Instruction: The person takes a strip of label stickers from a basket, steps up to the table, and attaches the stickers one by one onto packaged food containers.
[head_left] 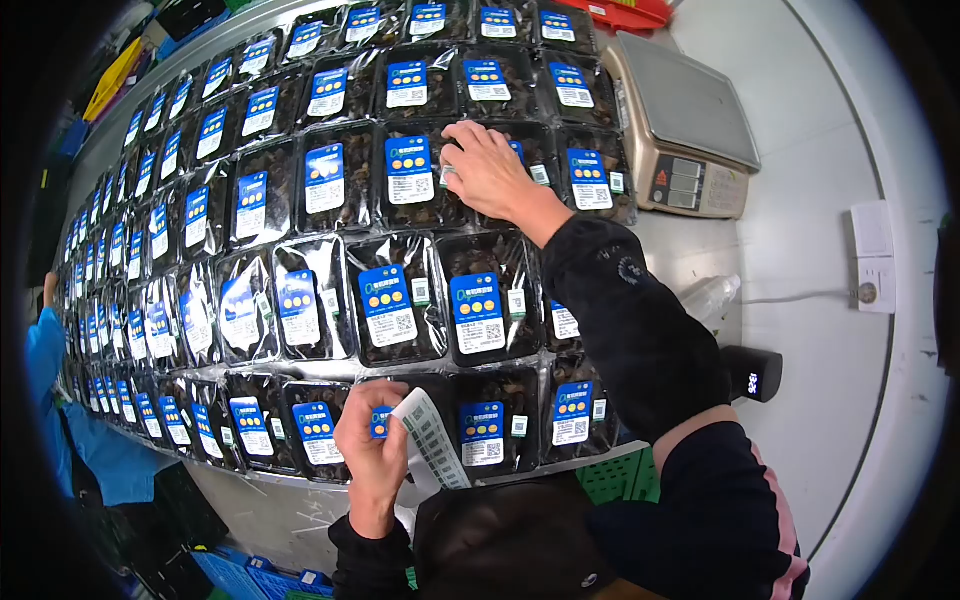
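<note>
My left hand (372, 445) is closed around a strip of small white-and-green labels (432, 445), which hangs down to the right over the front row of packs. Farther back, my right hand (490, 172) rests on a film-wrapped black tray (410, 205) with dark contents and a blue-and-white label (408, 168). Its fingers are bent but apart, and the thumb touches a small label (446, 177) beside the large one. Some nearby packs carry a similar small label, such as the pack (484, 310) in front; others show only the large one.
Rows of such packs cover the metal table (290, 505). A weighing scale (690, 110) stands at the right, with a clear plastic bottle (710, 298) and a black digital clock (752, 374) nearer. Green crates (618, 478) are below. Another person's blue sleeve (45, 350) shows at the left.
</note>
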